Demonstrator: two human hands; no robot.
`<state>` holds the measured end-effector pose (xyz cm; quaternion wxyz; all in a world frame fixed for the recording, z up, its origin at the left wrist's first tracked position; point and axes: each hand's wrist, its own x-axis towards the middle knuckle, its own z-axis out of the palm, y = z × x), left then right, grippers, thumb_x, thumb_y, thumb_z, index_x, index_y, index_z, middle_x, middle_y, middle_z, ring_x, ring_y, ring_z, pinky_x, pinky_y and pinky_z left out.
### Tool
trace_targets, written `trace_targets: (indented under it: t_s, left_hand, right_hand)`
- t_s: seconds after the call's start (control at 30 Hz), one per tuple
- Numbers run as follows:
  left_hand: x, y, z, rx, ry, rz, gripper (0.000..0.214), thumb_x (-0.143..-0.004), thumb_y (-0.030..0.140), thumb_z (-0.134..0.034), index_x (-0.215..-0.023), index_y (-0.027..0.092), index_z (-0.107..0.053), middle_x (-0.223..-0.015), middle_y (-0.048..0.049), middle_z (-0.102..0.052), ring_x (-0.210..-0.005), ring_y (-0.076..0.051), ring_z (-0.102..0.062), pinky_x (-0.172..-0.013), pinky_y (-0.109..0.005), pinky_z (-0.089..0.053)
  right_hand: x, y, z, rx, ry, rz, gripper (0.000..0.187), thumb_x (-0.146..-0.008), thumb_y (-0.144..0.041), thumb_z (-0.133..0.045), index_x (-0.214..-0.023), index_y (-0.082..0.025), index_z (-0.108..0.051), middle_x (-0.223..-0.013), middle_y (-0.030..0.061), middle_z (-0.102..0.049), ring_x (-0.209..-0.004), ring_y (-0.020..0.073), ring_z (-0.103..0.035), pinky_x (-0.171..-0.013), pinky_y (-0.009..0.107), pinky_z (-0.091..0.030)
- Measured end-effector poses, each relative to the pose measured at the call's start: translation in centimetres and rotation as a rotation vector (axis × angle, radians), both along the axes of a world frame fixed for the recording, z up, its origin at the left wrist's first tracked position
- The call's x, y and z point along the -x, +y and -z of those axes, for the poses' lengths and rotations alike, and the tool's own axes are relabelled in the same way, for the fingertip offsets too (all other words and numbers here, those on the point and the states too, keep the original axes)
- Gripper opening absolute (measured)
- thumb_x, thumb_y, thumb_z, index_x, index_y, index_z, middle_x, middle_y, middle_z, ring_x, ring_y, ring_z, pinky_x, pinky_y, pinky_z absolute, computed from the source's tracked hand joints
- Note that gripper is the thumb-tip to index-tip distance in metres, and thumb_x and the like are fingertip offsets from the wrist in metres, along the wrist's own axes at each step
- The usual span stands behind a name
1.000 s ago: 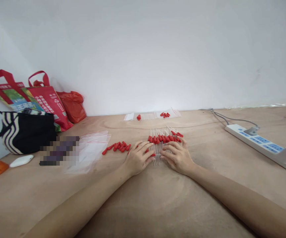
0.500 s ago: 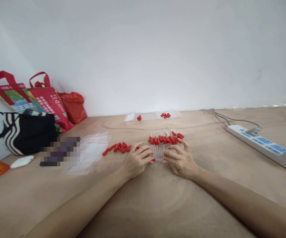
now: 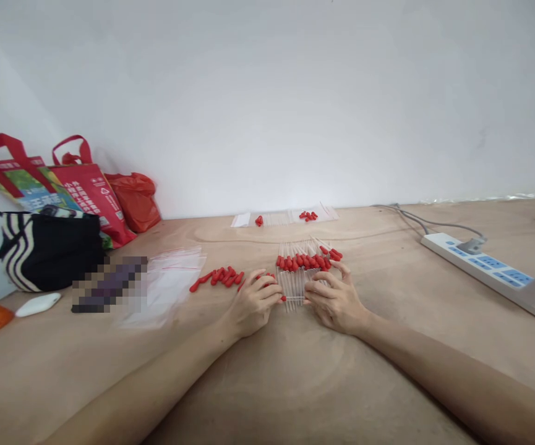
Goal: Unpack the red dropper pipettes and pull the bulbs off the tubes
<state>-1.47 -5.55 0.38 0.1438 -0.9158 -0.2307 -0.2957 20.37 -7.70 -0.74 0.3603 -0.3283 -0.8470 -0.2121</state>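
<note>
My left hand point(image 3: 255, 304) pinches a red rubber bulb point(image 3: 283, 298), its end showing at the fingertips. My right hand point(image 3: 339, 303) has its fingers closed on the other end of a thin clear dropper tube point(image 3: 295, 298), which lies level between the hands and meets the bulb. Beneath and behind it are several loose clear tubes point(image 3: 290, 284) side by side. Just beyond them, a row of droppers with red bulbs point(image 3: 300, 262) lies across the table. Loose red bulbs point(image 3: 223, 276) lie left of my left hand, some partly hidden by it.
Clear zip bags point(image 3: 167, 290) and a blurred dark object point(image 3: 112, 285) lie to the left, near a white case point(image 3: 38, 305) and several bags point(image 3: 63, 247). A power strip point(image 3: 490, 266) is at right. By the wall, a flat bag point(image 3: 325, 213) lies near more red bulbs point(image 3: 308, 216).
The view has shifted slightly. The bulb at my left fingertips shows a little less and sits slightly further left; both hands keep nearly the same place and grip.
</note>
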Motion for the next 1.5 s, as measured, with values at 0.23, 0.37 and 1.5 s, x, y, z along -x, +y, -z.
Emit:
trace_targets:
  t_s: [0.23,0.37,1.5]
  left_hand:
    - [3.2,1.1,-1.5,0.095,-0.242,-0.346,0.022,-0.086,0.026,-0.041,-0.081,0.019,-0.061,-0.080,-0.0041,-0.059,-0.075,-0.016,-0.053,-0.071,-0.030,-0.043]
    - [4.9,2.2,-2.1,0.262,-0.314,-0.557,0.023,-0.082,0.026,-0.042,-0.091,0.017,-0.060,-0.081,-0.0047,-0.052,-0.073,-0.015,-0.053,-0.065,-0.027,-0.045]
    - [-3.9,7.7,-2.6,0.747,0.031,-0.769,0.042,-0.071,0.057,-0.046,-0.058,0.021,-0.062,-0.048,-0.0014,-0.058,-0.057,-0.017,-0.058,-0.059,-0.026,-0.040]
  right_hand:
    - [-1.8,0.4,0.1,0.063,0.153,0.167,0.020,-0.084,-0.029,-0.046,-0.076,-0.024,-0.064,-0.073,-0.0011,-0.064,-0.074,0.0126,-0.051,-0.091,0.039,-0.019]
    - [-1.3,0.9,0.4,0.093,0.129,0.246,0.022,-0.085,-0.025,-0.043,-0.092,-0.023,-0.064,-0.067,-0.0001,-0.063,-0.068,0.0118,-0.051,-0.086,0.035,-0.023]
    - [-0.5,0.5,-0.2,0.360,-0.059,0.234,0.062,-0.074,-0.064,-0.041,-0.114,-0.018,-0.054,-0.094,0.0093,-0.058,-0.088,0.0229,-0.047,-0.085,0.044,-0.023]
